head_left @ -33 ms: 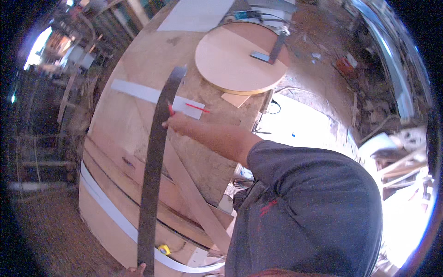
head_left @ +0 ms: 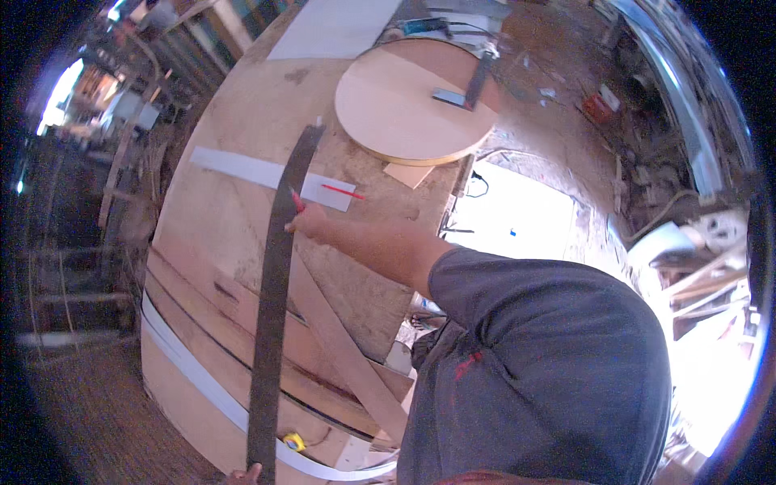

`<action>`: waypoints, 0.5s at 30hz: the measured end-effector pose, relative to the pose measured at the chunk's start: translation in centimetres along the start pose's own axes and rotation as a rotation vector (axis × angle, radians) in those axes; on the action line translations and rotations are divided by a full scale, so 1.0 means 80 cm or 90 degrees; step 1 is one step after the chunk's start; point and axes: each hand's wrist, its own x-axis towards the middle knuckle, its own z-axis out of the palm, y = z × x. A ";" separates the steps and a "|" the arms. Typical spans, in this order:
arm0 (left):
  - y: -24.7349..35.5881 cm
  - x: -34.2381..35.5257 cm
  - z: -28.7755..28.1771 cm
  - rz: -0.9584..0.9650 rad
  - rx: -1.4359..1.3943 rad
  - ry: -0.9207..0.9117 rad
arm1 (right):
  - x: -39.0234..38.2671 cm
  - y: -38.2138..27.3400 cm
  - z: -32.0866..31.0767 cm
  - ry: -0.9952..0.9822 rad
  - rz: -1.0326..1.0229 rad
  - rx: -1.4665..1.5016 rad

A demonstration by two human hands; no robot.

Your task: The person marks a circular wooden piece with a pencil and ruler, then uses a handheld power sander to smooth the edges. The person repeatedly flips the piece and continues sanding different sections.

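Observation:
My right hand (head_left: pixel 304 221) reaches across the plywood work surface (head_left: pixel 234 105), closed on a red pencil (head_left: pixel 297 200) at the edge of a long dark strip (head_left: pixel 270 331). At the lower edge my left hand (head_left: pixel 245 474) grips the strip's near end. The dark strip lies across a white strip (head_left: pixel 230 163) with a thin red object (head_left: pixel 342 191) on its right part. Tan board strips (head_left: pixel 343 347) lie underneath.
A round board (head_left: pixel 388 105) holds a metal square (head_left: pixel 477 81), with a power tool (head_left: pixel 416 28) behind it. A white sheet (head_left: pixel 323 24) lies farther back. A yellow tape measure (head_left: pixel 293 442) sits near the bottom. Timber and clutter (head_left: pixel 671 283) surround the bench.
The view has shifted slightly. The far end of the dark strip and my right hand appear a little lower; both hands keep their hold.

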 end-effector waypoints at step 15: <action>0.194 0.312 0.014 -0.506 0.013 0.557 | -0.151 0.007 -0.198 -0.059 -0.205 -0.293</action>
